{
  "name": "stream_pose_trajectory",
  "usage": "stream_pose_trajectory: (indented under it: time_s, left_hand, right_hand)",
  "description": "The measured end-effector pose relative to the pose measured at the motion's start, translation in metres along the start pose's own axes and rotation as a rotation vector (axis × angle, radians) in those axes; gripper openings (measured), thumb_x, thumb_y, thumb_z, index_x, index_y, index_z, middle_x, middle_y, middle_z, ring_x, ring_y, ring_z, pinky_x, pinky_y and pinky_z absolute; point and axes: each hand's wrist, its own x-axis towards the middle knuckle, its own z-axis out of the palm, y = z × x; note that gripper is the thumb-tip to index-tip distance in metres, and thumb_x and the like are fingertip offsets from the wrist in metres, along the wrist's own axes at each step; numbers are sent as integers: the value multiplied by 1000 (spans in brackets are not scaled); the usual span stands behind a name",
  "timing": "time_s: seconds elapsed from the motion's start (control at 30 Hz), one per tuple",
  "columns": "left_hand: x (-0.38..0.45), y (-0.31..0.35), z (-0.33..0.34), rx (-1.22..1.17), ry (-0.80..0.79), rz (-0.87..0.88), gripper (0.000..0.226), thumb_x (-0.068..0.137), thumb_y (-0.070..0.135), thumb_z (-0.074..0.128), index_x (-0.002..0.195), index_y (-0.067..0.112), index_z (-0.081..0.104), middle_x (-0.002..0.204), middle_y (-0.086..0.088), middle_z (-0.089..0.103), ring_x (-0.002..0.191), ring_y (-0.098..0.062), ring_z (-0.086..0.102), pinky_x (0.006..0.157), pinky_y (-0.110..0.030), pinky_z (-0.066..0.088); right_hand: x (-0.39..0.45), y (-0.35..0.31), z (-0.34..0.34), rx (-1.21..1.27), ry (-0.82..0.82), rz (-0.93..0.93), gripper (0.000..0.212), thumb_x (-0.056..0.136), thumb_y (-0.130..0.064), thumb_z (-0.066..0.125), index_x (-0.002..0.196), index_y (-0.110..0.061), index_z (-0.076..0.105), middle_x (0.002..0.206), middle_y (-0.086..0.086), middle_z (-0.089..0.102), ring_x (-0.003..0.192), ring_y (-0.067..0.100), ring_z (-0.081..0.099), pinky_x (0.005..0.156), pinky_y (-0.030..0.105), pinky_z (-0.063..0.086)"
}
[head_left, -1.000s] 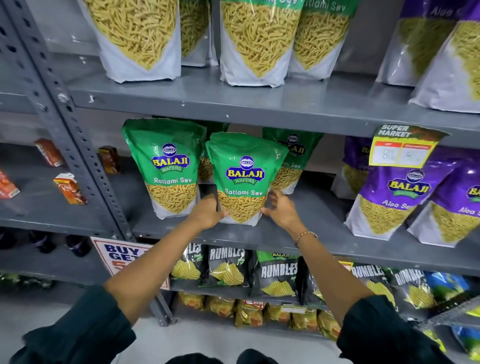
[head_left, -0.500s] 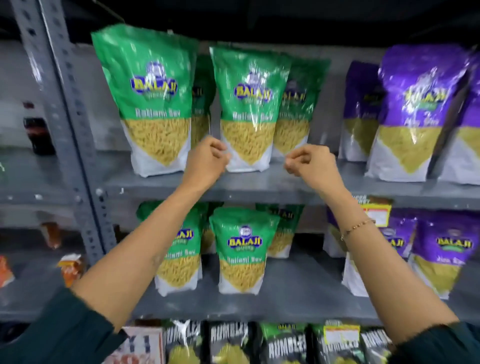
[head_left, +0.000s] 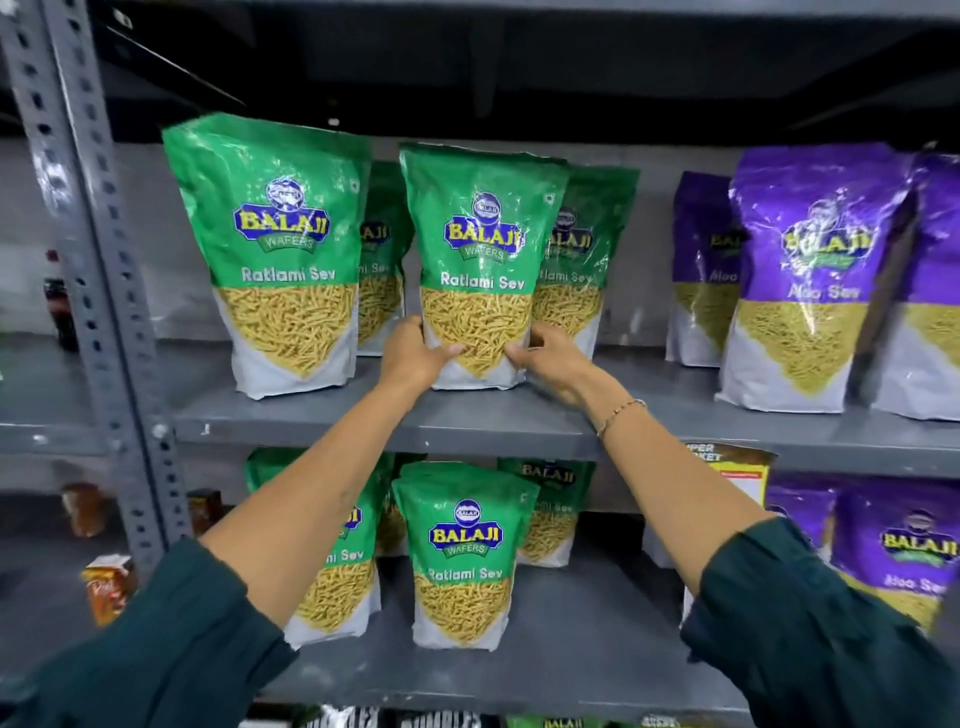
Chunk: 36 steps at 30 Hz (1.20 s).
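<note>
A green Ratlami Sev pouch (head_left: 480, 249) stands upright on the upper grey shelf (head_left: 467, 423). My left hand (head_left: 413, 356) grips its lower left side, thumb across the front. My right hand (head_left: 553, 358) holds its lower right side, fingers curled round the edge. Another green pouch (head_left: 278, 249) stands to the left, and two more stand behind. On the lower shelf (head_left: 571, 660) a green pouch (head_left: 462, 551) stands at the front middle, with others beside and behind it.
Purple Aloo Sev pouches (head_left: 810, 270) fill the right of both shelves. A perforated grey upright (head_left: 98, 291) rises at the left, with small orange packs (head_left: 106, 587) on shelves beyond it. A yellow price tag (head_left: 737, 470) hangs under the upper shelf.
Both hands left the lower-shelf pouch, rose with curled fingers to the upper shelf, and now hold the middle green pouch there. The view tilted upward.
</note>
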Motion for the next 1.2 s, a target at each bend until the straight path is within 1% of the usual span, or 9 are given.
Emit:
stream_pose_trajectory:
  time_s: [0.1,0.17,0.4,0.6,0.8,1.0,1.07,1.13,1.2]
  left_hand:
    - [0,6,7,-42,-30,44,45,71,31,77,98,2,57,93,-10,59,88,-24,57,77,-40,47]
    - [-4,16,13,-72,-67,55,51,69,30,79,109,5,58,105,-10,66,98,-26,61,87,-44,52]
    - [-29,47,54,-139,-196,81,57,69,28,79,116,6,55,120,-11,65,108,-25,60,95,-45,49]
    - [-36,51,63,-136,-203,66,64,74,31,74,127,6,47,133,-11,56,120,-26,52,102,-43,44]
    - [-44,49,68,-114,-173,96,58,80,30,69,129,8,45,132,-11,57,120,-25,53,97,-36,43]
    - [-52,52,64,-10,-171,148,56,85,31,63,129,4,42,133,-14,55,122,-29,52,98,-38,44]
    - [-55,52,53,61,-173,171,68,87,30,59,141,3,29,145,-13,43,132,-29,43,106,-40,39]
    - [-59,46,30,11,-95,207,71,88,27,59,145,7,22,150,-9,37,135,-24,39,109,-40,37]
    - [-66,40,1,-80,78,277,62,88,23,58,141,9,30,144,-6,44,131,-19,43,107,-31,37]
  right_hand:
    - [-2,6,-23,-63,30,-15,40,79,-19,69,111,0,55,114,16,65,105,28,60,95,44,48]
    - [-11,7,-39,-49,60,-28,53,73,-24,75,116,-2,53,119,15,63,110,28,58,100,45,46]
    - [-42,16,-97,-46,140,-54,36,76,-7,71,106,5,55,91,9,63,94,24,58,85,37,48]
    - [-42,20,-103,-70,134,-37,34,76,-9,71,105,0,56,90,4,64,94,23,60,90,39,49]
    - [-45,26,-102,-25,104,-82,39,81,-7,66,115,1,50,96,-1,62,84,1,57,64,8,50]
    - [-50,26,-99,-79,85,-87,39,82,-12,65,117,-2,51,119,12,60,91,6,59,68,8,49]
    - [-55,23,-98,-243,194,-146,45,81,-24,68,118,-4,52,115,10,62,98,15,59,79,22,48]
    - [-63,19,-88,-335,458,-269,44,79,-31,68,116,-10,55,105,8,61,91,15,58,81,32,50]
    - [-79,7,-65,-220,615,-401,24,81,-21,64,103,-14,61,90,6,62,74,9,57,76,28,52]
